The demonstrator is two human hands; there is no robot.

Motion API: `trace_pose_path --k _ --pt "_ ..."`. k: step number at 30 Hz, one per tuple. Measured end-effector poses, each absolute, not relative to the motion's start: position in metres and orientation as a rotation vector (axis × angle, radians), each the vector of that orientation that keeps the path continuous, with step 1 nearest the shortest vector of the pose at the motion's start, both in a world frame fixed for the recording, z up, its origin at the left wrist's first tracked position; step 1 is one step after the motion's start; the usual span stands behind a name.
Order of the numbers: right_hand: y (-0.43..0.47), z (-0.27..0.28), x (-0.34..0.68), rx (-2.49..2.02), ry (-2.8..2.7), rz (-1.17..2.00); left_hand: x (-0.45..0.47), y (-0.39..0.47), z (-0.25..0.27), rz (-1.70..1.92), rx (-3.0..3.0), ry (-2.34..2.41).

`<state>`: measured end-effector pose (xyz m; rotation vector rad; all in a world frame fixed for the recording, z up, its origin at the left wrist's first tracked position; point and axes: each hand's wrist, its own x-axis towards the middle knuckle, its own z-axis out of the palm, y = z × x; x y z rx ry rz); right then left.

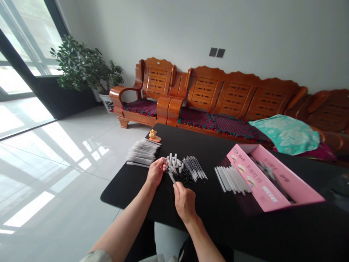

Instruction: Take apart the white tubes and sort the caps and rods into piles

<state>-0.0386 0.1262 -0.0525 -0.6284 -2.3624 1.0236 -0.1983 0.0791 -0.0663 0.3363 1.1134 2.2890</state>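
My right hand is closed, thumb and fingers gripping a translucent white tube that points up and away toward the small parts. My left hand has its fingertips pinched together just left of a heap of short whitish plastic pieces; whatever is between them is too small to make out. Small black pieces lie beside that heap. Right of them are thin sticks with narrow tips, like pen refills. Beyond my left hand lies a stack of long translucent pens or tubes.
A row of white tubes lies against a pink open box on the right of the black table. A small orange figurine stands at the far left corner. Behind are a wooden sofa and a potted plant.
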Motion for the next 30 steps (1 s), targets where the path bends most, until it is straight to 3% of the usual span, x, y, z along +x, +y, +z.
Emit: trace_pose_path --k 5,12,18,24,30 --pt "0.15 -0.054 -0.023 -0.832 -2.338 0.759 -0.187 0.08 -0.066 2.128 0.59 1.447" --pt "0.253 -0.056 0.018 -1.311 -2.183 0.085 -0.189 0.077 -0.075 2.066 0.607 2.004" --pt "0.308 -0.063 0.032 -1.28 -2.27 -0.364 -0.189 0.079 -0.078 1.965 0.592 2.13" --pt "0.315 -0.067 0.031 -1.184 -2.277 -0.419 -0.19 0.081 -0.084 2.017 0.555 2.067" --pt "0.271 -0.065 -0.01 -1.015 -2.121 -0.035 -0.188 0.081 -0.081 2.043 0.559 2.08"
